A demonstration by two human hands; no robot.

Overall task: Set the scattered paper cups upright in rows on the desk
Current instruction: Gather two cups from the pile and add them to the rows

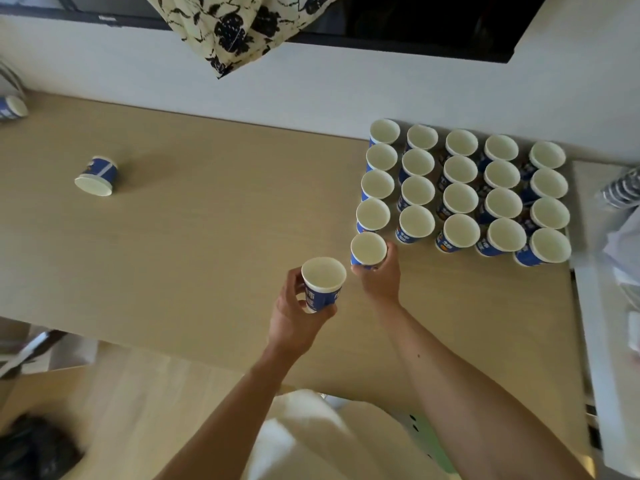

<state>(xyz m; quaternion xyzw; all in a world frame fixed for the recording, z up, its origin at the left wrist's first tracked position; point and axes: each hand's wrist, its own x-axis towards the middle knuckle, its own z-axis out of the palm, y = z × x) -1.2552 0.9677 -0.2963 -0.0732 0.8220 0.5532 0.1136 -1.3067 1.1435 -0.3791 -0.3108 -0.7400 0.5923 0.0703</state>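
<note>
Several blue-and-white paper cups stand upright in rows (460,199) at the desk's back right. My right hand (381,278) grips one upright cup (367,250) at the near end of the leftmost row, just below that row's last cup. My left hand (294,317) holds another upright cup (322,284) a little above the desk, left of the right hand. One cup (98,174) lies tipped on the desk at the far left. Another tipped cup (12,108) lies at the left edge by the wall.
The tan wooden desk (207,220) runs along a white wall. A flower-patterned cloth (235,26) hangs from a dark window frame above. A white surface with striped items (620,188) borders the desk on the right. A dark bag (34,448) sits on the floor.
</note>
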